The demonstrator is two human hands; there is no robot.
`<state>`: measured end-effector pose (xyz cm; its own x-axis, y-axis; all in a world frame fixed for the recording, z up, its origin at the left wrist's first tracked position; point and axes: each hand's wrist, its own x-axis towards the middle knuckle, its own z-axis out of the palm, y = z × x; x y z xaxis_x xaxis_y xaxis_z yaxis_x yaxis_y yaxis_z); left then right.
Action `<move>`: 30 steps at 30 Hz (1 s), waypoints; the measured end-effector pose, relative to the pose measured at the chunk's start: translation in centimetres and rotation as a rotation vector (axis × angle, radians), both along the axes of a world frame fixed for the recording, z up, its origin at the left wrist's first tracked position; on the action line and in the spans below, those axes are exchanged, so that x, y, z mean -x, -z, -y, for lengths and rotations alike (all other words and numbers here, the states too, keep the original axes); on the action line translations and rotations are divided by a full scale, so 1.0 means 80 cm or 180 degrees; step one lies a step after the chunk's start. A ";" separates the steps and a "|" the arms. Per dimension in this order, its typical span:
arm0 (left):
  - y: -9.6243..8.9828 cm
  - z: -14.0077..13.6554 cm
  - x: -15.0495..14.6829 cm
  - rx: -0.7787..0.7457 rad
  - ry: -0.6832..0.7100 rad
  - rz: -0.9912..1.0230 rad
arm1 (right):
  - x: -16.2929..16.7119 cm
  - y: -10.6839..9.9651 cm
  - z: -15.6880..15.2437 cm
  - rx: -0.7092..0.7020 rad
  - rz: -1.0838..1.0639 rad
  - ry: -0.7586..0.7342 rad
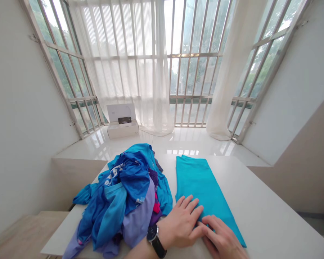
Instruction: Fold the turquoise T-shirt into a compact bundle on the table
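Observation:
A turquoise cloth (198, 178), folded into a long flat panel, lies on the right half of the white table. My left hand (182, 221), with a black watch (155, 239) at the wrist, rests on its near left part with fingers spread and flat. Close beside it, my right hand (223, 235) has its fingers bent together at the cloth's near edge, the thumb side meeting my left thumb. My hands cover that near edge. To the left sits a loose heap of crumpled clothes (135, 172) in blue, teal, lilac and purple.
The white table (270, 216) butts against a glossy window ledge (186, 142). An open white box (123, 130) with a dark phone-like object (124, 120) stands there. Sheer curtains (151, 79) hang before barred windows. White walls rise at both sides.

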<state>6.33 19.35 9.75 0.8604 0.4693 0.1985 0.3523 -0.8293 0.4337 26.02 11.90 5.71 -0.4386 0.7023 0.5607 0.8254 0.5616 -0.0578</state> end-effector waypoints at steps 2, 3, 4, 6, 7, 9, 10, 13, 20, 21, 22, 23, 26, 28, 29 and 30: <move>0.003 0.001 0.003 -0.0050 0.0068 -0.0157 | -0.010 0.000 0.002 -0.0081 0.0127 0.0010; 0.004 0.000 0.005 -0.0084 0.0094 -0.0197 | -0.016 0.000 0.003 -0.0109 0.0188 0.0033; 0.004 -0.001 0.006 -0.0125 0.0111 -0.0226 | -0.022 0.000 0.004 -0.0123 0.0244 0.0056; 0.004 -0.003 0.007 -0.0196 0.0133 -0.0263 | -0.034 0.002 0.006 -0.0104 0.0336 0.0083; 0.004 -0.004 0.006 -0.0213 0.0138 -0.0274 | -0.038 0.003 0.007 -0.0092 0.0381 0.0075; 0.004 -0.004 0.006 -0.0210 0.0133 -0.0283 | -0.040 0.007 0.010 -0.0106 0.0464 0.0012; 0.004 -0.004 0.006 -0.0192 0.0127 -0.0280 | -0.039 0.008 0.011 -0.0131 0.0472 -0.0020; 0.002 -0.003 0.007 -0.0097 0.0140 -0.0274 | -0.029 0.003 0.018 -0.0058 0.0303 -0.0047; -0.002 -0.001 0.008 -0.0030 0.0169 -0.0362 | -0.026 -0.049 0.013 0.1772 -0.0469 0.0194; -0.002 -0.001 0.008 -0.0056 0.0166 -0.0372 | -0.034 -0.049 0.006 0.1787 -0.0520 0.0319; -0.002 -0.001 0.007 -0.0084 0.0163 -0.0382 | -0.042 -0.045 -0.002 0.1737 -0.0527 0.0478; -0.001 -0.001 0.007 -0.0107 0.0160 -0.0393 | -0.051 -0.038 -0.010 0.1677 -0.0485 0.0650; 0.002 0.000 0.008 -0.0123 0.0158 -0.0391 | -0.072 -0.010 -0.030 0.1747 -0.0149 0.0962; 0.004 -0.002 0.007 -0.0122 0.0165 -0.0370 | -0.079 0.006 -0.035 0.1871 0.0057 0.1009; 0.005 -0.004 0.007 -0.0132 0.0173 -0.0368 | -0.081 0.012 -0.035 0.1903 0.0118 0.1034; 0.006 -0.006 0.005 -0.0149 0.0184 -0.0376 | -0.082 0.016 -0.033 0.1918 0.0158 0.1069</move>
<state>5.91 19.87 9.29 0.9044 0.4109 0.1148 0.3497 -0.8681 0.3523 32.54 14.56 4.44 -0.1579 0.9873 0.0148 0.9587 0.1569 -0.2372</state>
